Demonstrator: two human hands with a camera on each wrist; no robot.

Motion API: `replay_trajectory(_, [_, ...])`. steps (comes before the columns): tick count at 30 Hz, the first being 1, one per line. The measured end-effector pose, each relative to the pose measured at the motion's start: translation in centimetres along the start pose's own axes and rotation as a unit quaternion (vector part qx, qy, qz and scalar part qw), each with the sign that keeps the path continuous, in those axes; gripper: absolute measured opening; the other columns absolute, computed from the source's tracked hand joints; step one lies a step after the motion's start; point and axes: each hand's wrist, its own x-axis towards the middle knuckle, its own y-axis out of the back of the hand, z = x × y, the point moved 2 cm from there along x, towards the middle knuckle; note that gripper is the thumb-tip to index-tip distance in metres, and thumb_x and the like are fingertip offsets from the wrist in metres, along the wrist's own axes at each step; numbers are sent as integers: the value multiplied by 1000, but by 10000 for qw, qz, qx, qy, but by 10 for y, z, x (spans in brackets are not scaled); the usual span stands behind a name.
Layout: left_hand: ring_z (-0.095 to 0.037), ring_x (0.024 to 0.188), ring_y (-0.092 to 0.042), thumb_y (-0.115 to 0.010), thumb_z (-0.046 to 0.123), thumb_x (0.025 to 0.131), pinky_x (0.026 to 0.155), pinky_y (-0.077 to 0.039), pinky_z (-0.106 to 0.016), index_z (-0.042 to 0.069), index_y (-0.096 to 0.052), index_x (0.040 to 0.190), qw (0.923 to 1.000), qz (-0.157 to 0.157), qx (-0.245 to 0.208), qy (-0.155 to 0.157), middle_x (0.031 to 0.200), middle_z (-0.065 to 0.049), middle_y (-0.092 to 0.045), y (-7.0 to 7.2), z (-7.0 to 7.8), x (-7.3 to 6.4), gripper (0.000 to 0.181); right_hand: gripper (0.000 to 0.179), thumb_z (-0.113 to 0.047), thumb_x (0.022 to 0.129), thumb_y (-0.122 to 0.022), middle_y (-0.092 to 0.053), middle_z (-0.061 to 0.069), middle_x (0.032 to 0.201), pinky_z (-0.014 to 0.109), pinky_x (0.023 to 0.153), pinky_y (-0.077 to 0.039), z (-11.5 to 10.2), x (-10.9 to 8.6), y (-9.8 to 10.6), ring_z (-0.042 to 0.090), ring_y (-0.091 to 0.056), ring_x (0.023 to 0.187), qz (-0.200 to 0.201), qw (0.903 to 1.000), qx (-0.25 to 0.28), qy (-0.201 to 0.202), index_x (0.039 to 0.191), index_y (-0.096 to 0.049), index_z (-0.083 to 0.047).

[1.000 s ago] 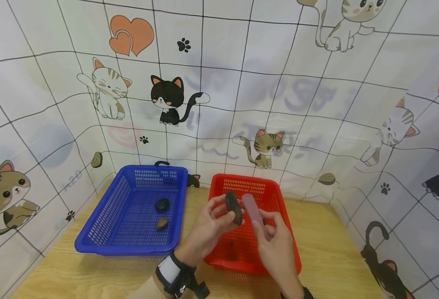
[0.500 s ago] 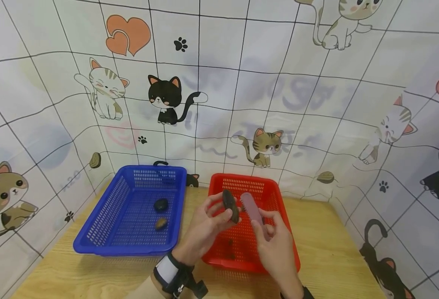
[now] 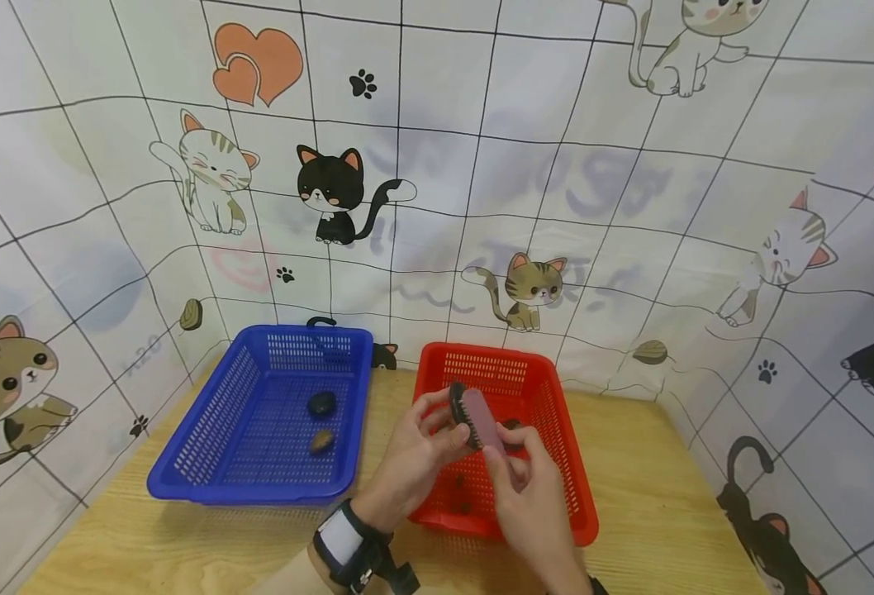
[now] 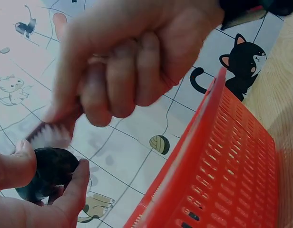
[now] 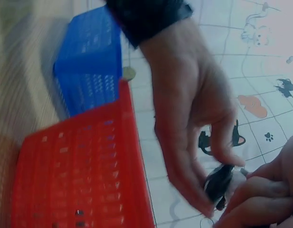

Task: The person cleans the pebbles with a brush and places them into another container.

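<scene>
A dark, smooth stone stands between the thumb and fingers of my left hand, above the red basket. My right hand grips a pink brush by its lower end. The brush's bristles face the stone and meet its right side in the head view. In the left wrist view the white bristles come right at the upper edge of the stone. From the right wrist, the stone shows pinched between thumb and fingertips, while the brush is mostly hidden behind my right fingers.
Under both hands stands a red basket, with a dark stone and small dark bits inside. To its left, a blue basket holds a black stone and a brownish stone. A cat-print sheet hangs behind the wooden table.
My right hand has brought the brush leftward, from apart to against the stone, with its bristles turned to it. The left hand keeps holding the stone in nearly the same place.
</scene>
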Motion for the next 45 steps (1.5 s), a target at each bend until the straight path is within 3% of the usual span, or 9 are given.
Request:
replay_trajectory(3, [-33, 143, -76, -71, 1, 113, 118, -66, -43, 8, -46, 172, 10000, -50, 43, 41, 169, -26, -61, 1, -2, 0, 65, 33, -20, 115, -76, -51, 0, 68, 22, 46, -35, 0, 1, 1, 6, -41, 52, -142, 9994, 320, 76, 145, -68, -10])
replay_trajectory(5, [-37, 147, -73, -70, 1, 114, 120, -65, -45, 7, -44, 173, 9999, -93, 34, 65, 171, -27, -58, 1, -3, 0, 65, 33, -21, 116, -76, -49, 0, 68, 21, 46, -33, 1, 4, 3, 5, -39, 51, -122, 9992, 349, 116, 145, -69, -9])
replay_trajectory(10, [-45, 152, -69, -69, 3, 115, 122, -63, -49, 9, -42, 175, 9998, -155, -111, 80, 174, -28, -55, 4, -1, 1, 66, 38, -23, 116, -76, -54, 3, 80, 22, 48, -36, 6, 12, 12, 7, -44, 53, 64, 9999, 58, 50, 149, -67, -6])
replay_trajectory(20, [-45, 152, -69, -66, 2, 116, 123, -62, -48, 10, -41, 175, 9990, -327, -316, -45, 174, -26, -57, 5, 6, 2, 64, 37, -22, 118, -71, -48, 0, 68, 23, 47, -35, 11, 18, 28, 11, -41, 51, 278, 9984, 200, -448, 151, -66, -8])
replay_trajectory(26, [-39, 143, -75, -71, 1, 113, 118, -66, -45, 9, -45, 173, 9997, -233, -50, 32, 170, -28, -59, 3, 1, 2, 66, 33, -23, 117, -74, -51, 2, 70, 22, 47, -34, 5, 10, 18, 7, -41, 52, -86, 9994, 300, 114, 146, -68, -8])
replay_trajectory(31, [-33, 142, -75, -72, 1, 113, 117, -67, -45, 9, -47, 174, 9989, -447, 119, 111, 166, -28, -61, 1, -1, 2, 67, 33, -17, 115, -75, -75, 12, 99, 23, 51, -41, 3, 10, 11, 7, -53, 60, 80, 9985, -28, 547, 146, -67, -7])
replay_trajectory(34, [-33, 141, -76, -70, -1, 113, 117, -67, -45, 9, -46, 174, 9992, -385, 60, 67, 169, -28, -59, 2, 0, 1, 67, 30, -16, 114, -76, -70, 7, 86, 22, 51, -37, 3, 7, 13, 6, -49, 58, 265, 9987, -171, 395, 143, -69, -11])
replay_trajectory(38, [-33, 142, -76, -69, 0, 114, 119, -66, -44, 10, -45, 175, 9997, -246, -10, -38, 173, -28, -55, 6, 4, 0, 66, 29, -16, 114, -77, -52, -2, 66, 21, 48, -33, 4, 0, 13, 4, -40, 53, -14, 9994, -59, 330, 141, -70, -12])
replay_trajectory(45, [-35, 145, -75, -70, 5, 115, 122, -63, -45, 12, -44, 177, 9972, -671, -58, 321, 174, -27, -56, 5, 0, 1, 68, 31, -12, 113, -77, -69, 7, 83, 22, 50, -40, 6, 11, 17, 5, -50, 55, 261, 9978, -215, 565, 143, -69, -8])
